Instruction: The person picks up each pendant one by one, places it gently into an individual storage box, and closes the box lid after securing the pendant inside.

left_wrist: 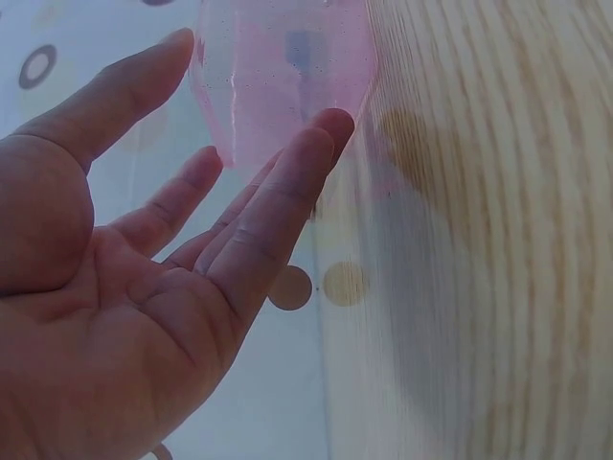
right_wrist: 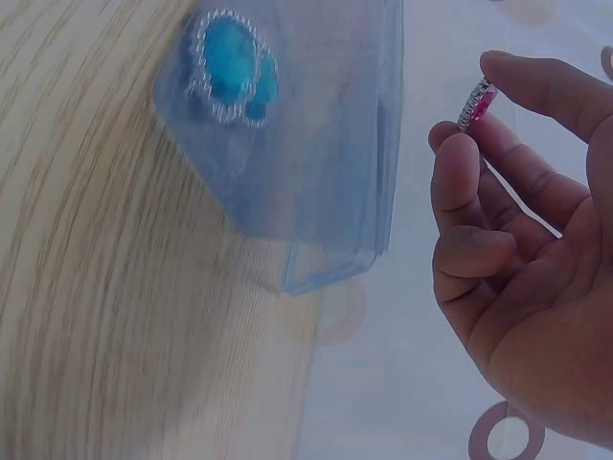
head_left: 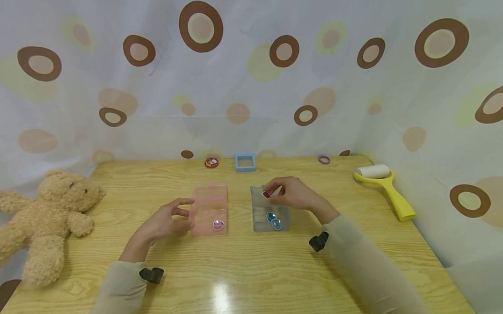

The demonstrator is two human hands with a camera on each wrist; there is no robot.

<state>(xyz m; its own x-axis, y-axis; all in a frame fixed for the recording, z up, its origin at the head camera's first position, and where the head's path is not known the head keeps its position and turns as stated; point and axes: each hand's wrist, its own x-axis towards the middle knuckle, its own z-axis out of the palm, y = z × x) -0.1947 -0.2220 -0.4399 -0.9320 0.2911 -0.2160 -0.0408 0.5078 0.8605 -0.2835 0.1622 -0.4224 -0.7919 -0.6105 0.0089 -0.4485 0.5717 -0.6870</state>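
Note:
Between thumb and fingertips, my right hand point(head_left: 292, 194) pinches a red gem point(right_wrist: 478, 105) with a silver beaded rim. It is held over the back part of a clear bluish plastic box point(head_left: 270, 203). Near the front of that box lie a teal gem point(head_left: 271, 217) and a light blue gem point(head_left: 276, 223), overlapping. My left hand point(head_left: 162, 223) is at the left side of a pink translucent box point(head_left: 209, 197), its fingers extended and apart; whether they touch it is hard to tell. One pink gem point(head_left: 218, 225) lies in the pink box's front part.
A teddy bear point(head_left: 48, 223) lies at the left edge. Along the back are a red round badge point(head_left: 211, 162), a light blue square frame point(head_left: 245, 163) and a purple ring point(head_left: 324, 159). A yellow-handled lint roller point(head_left: 387, 184) is at the right. A spotted curtain point(head_left: 246, 82) surrounds the table.

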